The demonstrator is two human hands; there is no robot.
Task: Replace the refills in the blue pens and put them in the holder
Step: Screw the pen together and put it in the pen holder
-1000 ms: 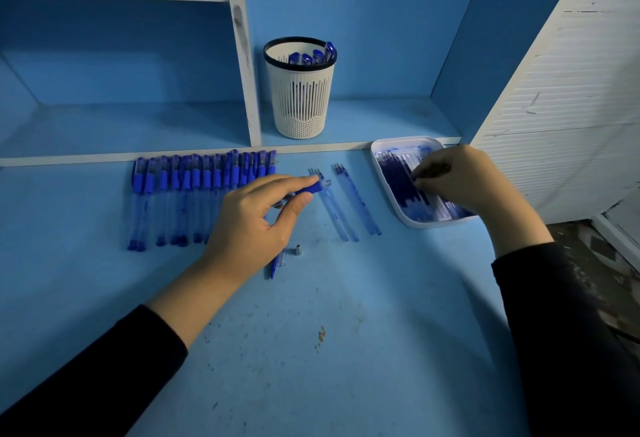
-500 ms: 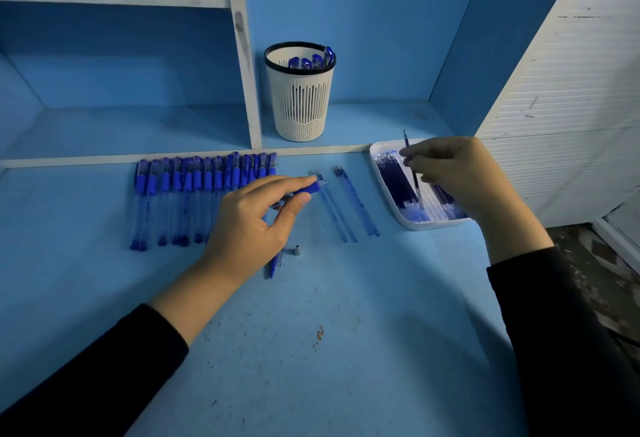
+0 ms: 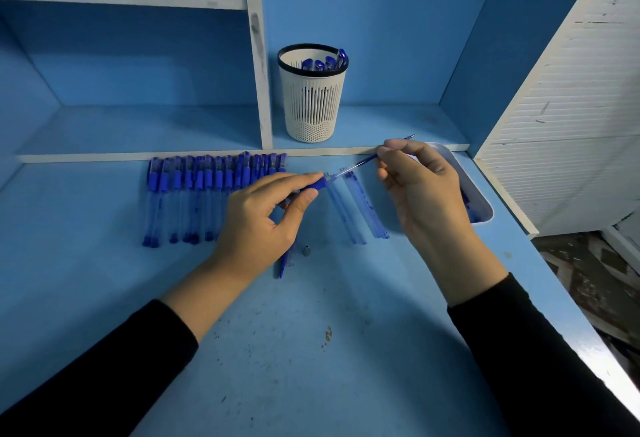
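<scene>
**Refill insertion.** The left hand [image 3: 263, 222] pinches a blue pen barrel [image 3: 317, 185] between thumb and forefinger, with its open end facing right. The right hand [image 3: 422, 190] pinches a thin refill [image 3: 363, 163] whose lower end is at the barrel's mouth. Both are held just above the bench [image 3: 311, 350], in front of the white holder [image 3: 313, 97] on the shelf, which contains several pens.

To do the step well, keep barrel and refill on one line and slide the refill in without bowing the slender tube. Then probably fit the small metal tip [image 3: 307, 250] lying on the bench beside the left hand.

A row of pens [image 3: 211, 194] lies at left.

Hard to make out:
- Whether the refill has entered the barrel or only touches it cannot be told.
- The refill tray [image 3: 481, 194] is largely hidden behind the right hand.
- The left hand covers most of the barrel.
- The two clear pieces [image 3: 360, 208] between the hands may be empty barrels or spent refills — unclear.
</scene>
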